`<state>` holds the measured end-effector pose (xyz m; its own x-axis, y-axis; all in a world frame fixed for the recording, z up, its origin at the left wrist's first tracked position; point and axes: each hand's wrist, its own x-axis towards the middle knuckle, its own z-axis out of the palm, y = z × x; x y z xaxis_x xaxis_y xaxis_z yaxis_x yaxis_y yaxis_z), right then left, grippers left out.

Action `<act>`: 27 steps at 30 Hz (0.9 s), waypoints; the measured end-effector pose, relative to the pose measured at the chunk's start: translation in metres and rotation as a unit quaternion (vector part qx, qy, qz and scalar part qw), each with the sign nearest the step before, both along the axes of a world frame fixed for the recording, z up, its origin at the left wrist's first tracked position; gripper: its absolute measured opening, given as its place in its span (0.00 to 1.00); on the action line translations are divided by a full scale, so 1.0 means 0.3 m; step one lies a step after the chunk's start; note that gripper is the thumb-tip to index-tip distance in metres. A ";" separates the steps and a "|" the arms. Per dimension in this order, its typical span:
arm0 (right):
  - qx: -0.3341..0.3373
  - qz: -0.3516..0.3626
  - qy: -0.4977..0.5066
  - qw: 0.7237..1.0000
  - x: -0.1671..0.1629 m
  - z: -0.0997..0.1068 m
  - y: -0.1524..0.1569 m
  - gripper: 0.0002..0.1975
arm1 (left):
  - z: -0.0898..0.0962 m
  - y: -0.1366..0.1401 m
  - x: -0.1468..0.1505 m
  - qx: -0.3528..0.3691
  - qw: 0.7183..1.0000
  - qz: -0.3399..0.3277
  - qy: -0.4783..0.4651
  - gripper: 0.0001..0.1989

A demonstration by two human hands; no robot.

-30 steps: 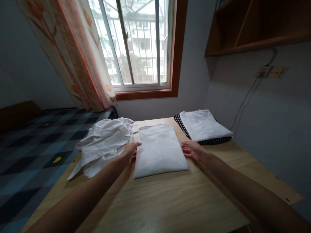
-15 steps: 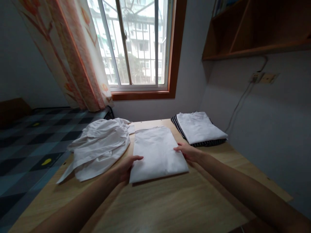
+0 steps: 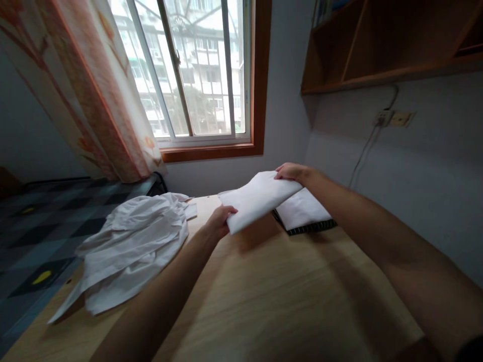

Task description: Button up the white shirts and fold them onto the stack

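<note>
A folded white garment (image 3: 260, 196), perhaps a shirt, is held up off the table, tilted with its right side higher. My left hand (image 3: 222, 219) pinches its near left corner, thumb on top and fingers underneath. At the far right edge, my right hand (image 3: 290, 171) grips the cloth from above. Behind and below it on the right lies a stack with a folded white cloth (image 3: 302, 210) on top and a black-and-white striped cloth (image 3: 311, 228) beneath; the held garment partly hides this stack. To the left, a crumpled white garment (image 3: 136, 246) is spread loosely.
All the cloths are on or above a light wooden table (image 3: 264, 301). A bed with a checked cover (image 3: 33, 246) adjoins its left side. A curtain (image 3: 94, 100) and window are at the back. A wooden shelf (image 3: 362, 75) and a socket with a cord (image 3: 385, 118) are on the right wall.
Both hands have lifted the folded white garment off the table and carried it right and away, toward the stack. The camera view has turned slightly to the right.
</note>
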<state>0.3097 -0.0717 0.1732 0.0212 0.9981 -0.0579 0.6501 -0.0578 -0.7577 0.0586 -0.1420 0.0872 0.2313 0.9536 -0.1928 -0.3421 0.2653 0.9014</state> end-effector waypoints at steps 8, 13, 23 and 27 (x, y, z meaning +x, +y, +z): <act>0.058 -0.130 0.063 0.988 0.495 -0.041 0.007 0.24 | -0.063 0.189 0.480 0.110 0.992 0.054 0.019 0.33; 0.054 -0.242 -0.029 0.968 0.621 -0.405 -0.075 0.20 | -0.244 0.191 0.614 0.037 0.977 0.057 0.203 0.28; 0.118 -0.266 -0.186 0.938 0.581 -0.518 -0.051 0.20 | -0.314 0.180 0.600 0.036 0.962 0.052 0.265 0.25; 0.224 -0.116 -0.249 0.935 0.389 -0.477 -0.029 0.21 | -0.295 0.136 0.582 0.009 0.966 0.025 0.258 0.27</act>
<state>0.4264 -0.0804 0.0301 0.1532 0.8852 0.4393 0.9383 0.0091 -0.3456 0.2334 -0.1010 -0.0015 0.0625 0.9654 -0.2533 0.1414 0.2427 0.9597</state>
